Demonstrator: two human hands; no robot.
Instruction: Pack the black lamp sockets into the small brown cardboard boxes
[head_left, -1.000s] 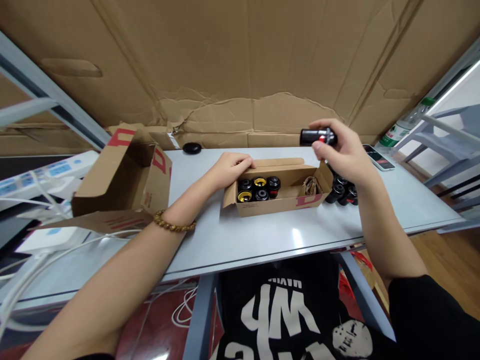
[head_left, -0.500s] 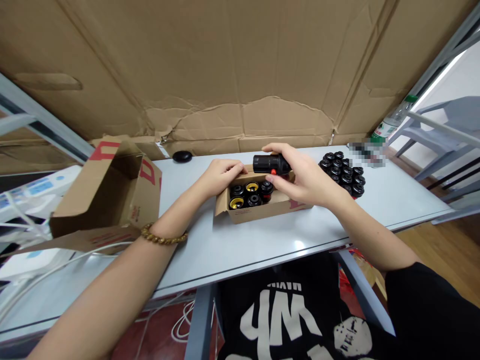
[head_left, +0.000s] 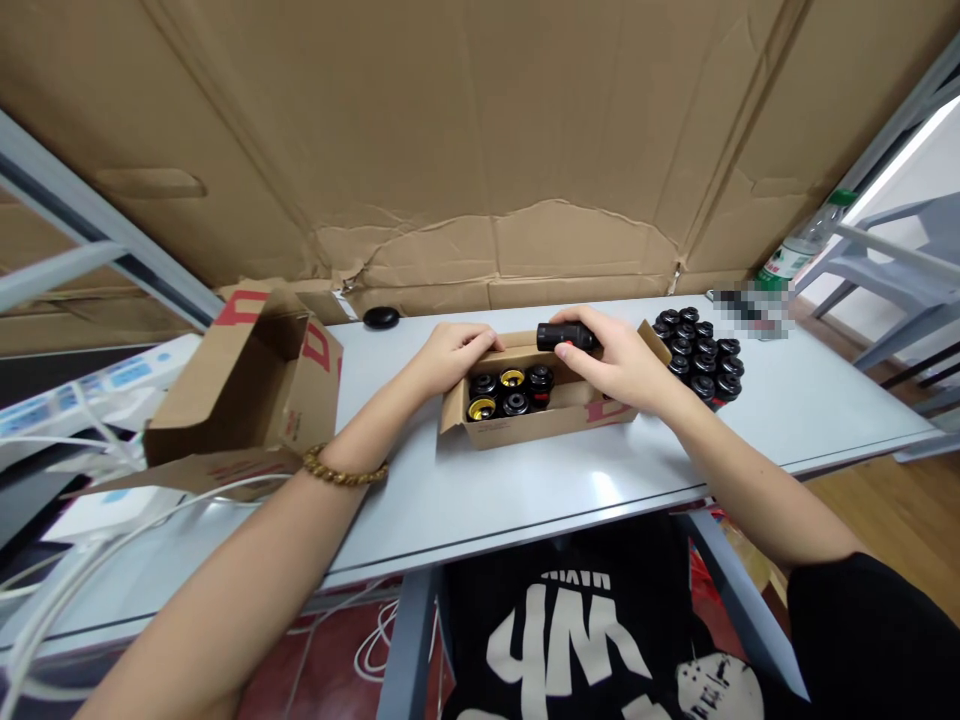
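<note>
Carton point(head_left: 311, 400): standing open on the far left of the table point(head_left: 450, 500), nobody touching it.
Left hand point(head_left: 454, 352): resting at the small box's back left corner, thumb and fingers lying over the rim; can't tell from here whether they're pinching or just pressing.
Small box point(head_left: 517, 432): sitting open, thin cardboard, probably flexing if squeezed; best steadying by a corner or end wall.
Boxed cylinders point(head_left: 516, 403): standing upright, six showing in the left half, two showing yellow inside.
Held cylinder point(head_left: 559, 337): hovering roughly level over the box's middle, left end pointing toward the left hand. Looking stiff, smooth, moderately heavy for its size, maybe slipping in dry fingers; best gripping around the barrel near mid-length.
Right hand point(head_left: 611, 350): gripping the held cylinder's right part, thumb below, fingers curling over the top.
Loose cylinders point(head_left: 703, 360): standing bunched just right of the box, shells touching or nearly so.
Bottle point(head_left: 802, 250): standing at the back right.
Change, left side: left hand still steadying the same corner, same six showing in the box.
Change, right side: right hand and held cylinder sitting lower and farther left than one second ago, now uncovering more of the bunch.
</note>
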